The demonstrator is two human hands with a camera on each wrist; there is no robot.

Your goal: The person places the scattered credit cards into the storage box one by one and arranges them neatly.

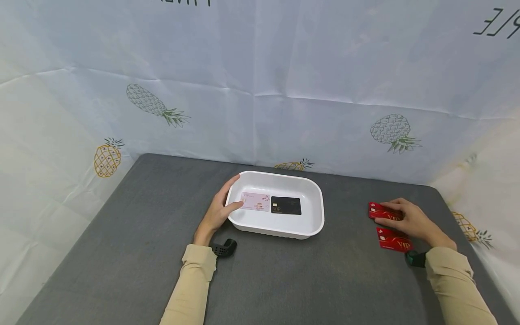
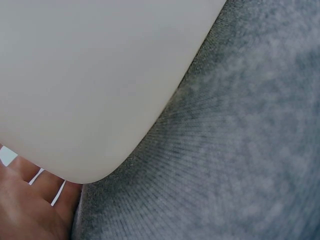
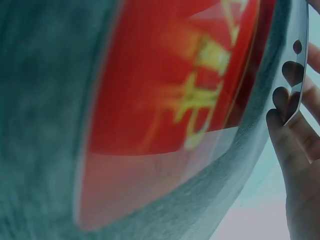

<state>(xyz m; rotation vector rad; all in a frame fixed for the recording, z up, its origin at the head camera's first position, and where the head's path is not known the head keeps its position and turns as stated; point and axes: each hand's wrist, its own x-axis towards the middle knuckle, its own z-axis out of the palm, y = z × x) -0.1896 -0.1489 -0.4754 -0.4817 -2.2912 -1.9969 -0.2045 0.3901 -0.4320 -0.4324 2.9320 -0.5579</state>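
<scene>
Nearest the viewer, two beige sleeves reach forward over a grey fabric-covered worktop (image 1: 284, 280), each wrist carrying a small dark camera mount. On the right side, a red card with gold "VIP" lettering (image 1: 395, 240) lies flat on the worktop just beside the right hand (image 1: 410, 220), close to its wrist. A little farther on, that hand rests its fingers, only lightly bent, on top of a second red card (image 1: 379, 211), pressing it against the cloth; the right wrist view shows a red card with gold print blurred and close up, with fingers (image 3: 295, 150) at the edge of the frame. Across the worktop, well apart from the red cards, the left hand (image 1: 219, 210) lies against the left end of a white tray (image 1: 313, 225), fingers gently curved around its rim and thumb at the near side. Inside the tray lie a pink card (image 1: 255, 201) and, just beside it to the right, a black card (image 1: 286, 205), both flat on the bottom. Behind everything hangs a pale backdrop printed with pineapples (image 1: 260, 90).
</scene>
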